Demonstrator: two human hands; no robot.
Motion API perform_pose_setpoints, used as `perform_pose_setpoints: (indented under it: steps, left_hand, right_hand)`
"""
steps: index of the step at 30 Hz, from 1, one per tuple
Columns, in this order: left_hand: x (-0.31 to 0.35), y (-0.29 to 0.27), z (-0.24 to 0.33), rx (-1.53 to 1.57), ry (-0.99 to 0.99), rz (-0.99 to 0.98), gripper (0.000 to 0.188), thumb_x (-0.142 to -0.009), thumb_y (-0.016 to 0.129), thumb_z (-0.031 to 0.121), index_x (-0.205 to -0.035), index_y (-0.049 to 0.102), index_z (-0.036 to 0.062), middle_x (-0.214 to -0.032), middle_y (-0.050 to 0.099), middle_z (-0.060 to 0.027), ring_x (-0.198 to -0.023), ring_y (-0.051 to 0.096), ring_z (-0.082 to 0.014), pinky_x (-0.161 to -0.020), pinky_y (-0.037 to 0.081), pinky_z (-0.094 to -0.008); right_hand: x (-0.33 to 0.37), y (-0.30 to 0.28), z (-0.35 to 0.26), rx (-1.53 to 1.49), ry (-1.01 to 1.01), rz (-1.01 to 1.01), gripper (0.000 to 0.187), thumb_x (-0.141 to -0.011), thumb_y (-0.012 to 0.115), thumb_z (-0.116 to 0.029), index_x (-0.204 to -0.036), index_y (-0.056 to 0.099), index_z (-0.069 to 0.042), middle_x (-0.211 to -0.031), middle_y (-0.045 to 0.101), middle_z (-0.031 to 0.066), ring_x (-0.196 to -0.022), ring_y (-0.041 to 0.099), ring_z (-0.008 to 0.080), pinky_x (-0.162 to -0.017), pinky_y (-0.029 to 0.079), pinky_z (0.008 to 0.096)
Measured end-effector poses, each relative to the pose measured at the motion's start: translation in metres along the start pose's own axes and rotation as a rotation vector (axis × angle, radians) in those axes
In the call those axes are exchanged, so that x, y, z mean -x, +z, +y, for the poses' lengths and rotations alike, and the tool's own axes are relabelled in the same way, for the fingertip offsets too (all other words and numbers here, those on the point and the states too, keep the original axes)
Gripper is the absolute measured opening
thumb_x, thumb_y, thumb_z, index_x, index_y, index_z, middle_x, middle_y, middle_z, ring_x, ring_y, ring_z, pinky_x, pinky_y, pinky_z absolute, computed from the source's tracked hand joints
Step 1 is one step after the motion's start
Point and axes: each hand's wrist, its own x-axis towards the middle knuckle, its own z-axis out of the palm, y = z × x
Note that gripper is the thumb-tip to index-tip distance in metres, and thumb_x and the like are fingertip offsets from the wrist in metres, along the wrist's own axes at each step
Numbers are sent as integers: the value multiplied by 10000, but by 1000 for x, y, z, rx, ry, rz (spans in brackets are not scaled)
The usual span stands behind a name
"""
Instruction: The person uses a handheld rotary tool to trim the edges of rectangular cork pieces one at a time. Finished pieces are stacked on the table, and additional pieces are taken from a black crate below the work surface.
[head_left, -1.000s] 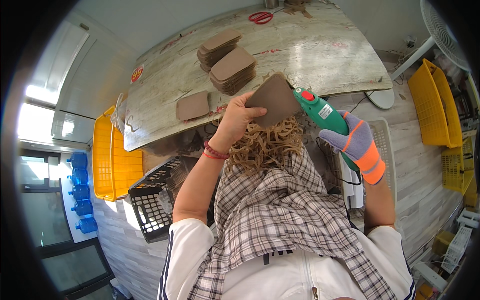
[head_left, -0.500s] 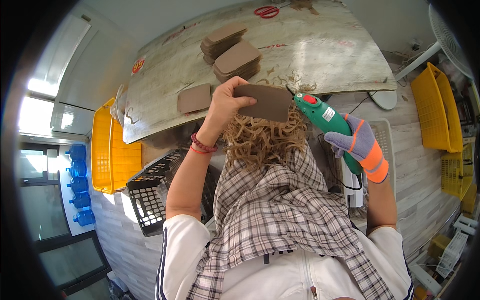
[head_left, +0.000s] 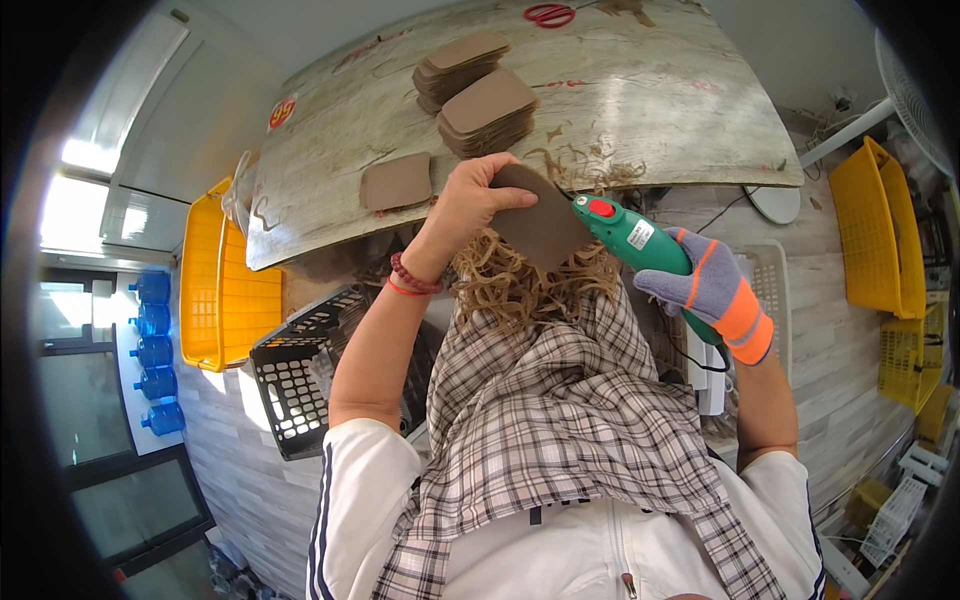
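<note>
My bare left hand (head_left: 470, 208) pinches a flat brown sheet piece (head_left: 548, 228) with a rounded outline, held above my lap just off the table's near edge. My right hand (head_left: 712, 288), in a grey and orange glove, is wrapped round a green electric cutter (head_left: 640, 240) with a red switch and black cord. The cutter's thin dark tip meets the piece's upper right edge. Curly brown offcuts (head_left: 510, 285) heap on my checked apron (head_left: 560, 400). On the table lie two stacks of similar pieces, a nearer stack (head_left: 488, 110) and a farther stack (head_left: 464, 65), plus a smaller pile (head_left: 396, 182).
Red-handled scissors (head_left: 549, 15) and loose scraps (head_left: 600, 172) lie on the wooden table (head_left: 690, 100). A black crate (head_left: 288, 405) and a yellow basket (head_left: 238, 310) stand at left. To the right are a pale basket (head_left: 775, 300), a yellow crate (head_left: 880, 235) and a fan (head_left: 910, 90).
The brown piece has been turned in my left hand, its free end swinging downward. My right hand has brought the cutter slightly left, along the piece's edge. The whole view has shifted a little.
</note>
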Motion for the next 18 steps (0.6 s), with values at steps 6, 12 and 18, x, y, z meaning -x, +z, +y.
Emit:
perform_pose_setpoints:
  steps: [6, 12, 18]
  left_hand:
    - [4, 2, 1, -65, -50, -78, 149, -785, 668, 0, -926, 632, 28, -845, 650, 11, -778, 587, -61, -735, 473, -215]
    - [12, -20, -12, -81, 104, 88, 255, -775, 667, -17, -1018, 596, 9, -889, 648, -31, -810, 604, -96, -717, 499, -236]
    - [35, -140, -43, 95, 80, 541, 248, -824, 624, -35, -1060, 568, 17, -907, 647, -48, -801, 624, -136, -716, 517, -255]
  right_hand:
    - [-16, 9, -5, 21, -31, -32, 447, -735, 797, -326, -983, 611, -3, -646, 586, 18, -515, 517, 58, -480, 425, 230]
    - [-45, 35, -6, -64, -90, -20, 438, -748, 786, -262, -1033, 590, 9, -669, 583, 14, -542, 516, 51, -484, 420, 218]
    - [-41, 29, 16, -122, 49, 18, 431, -784, 748, -194, -1092, 554, 37, -700, 591, 24, -523, 531, 77, -463, 439, 226]
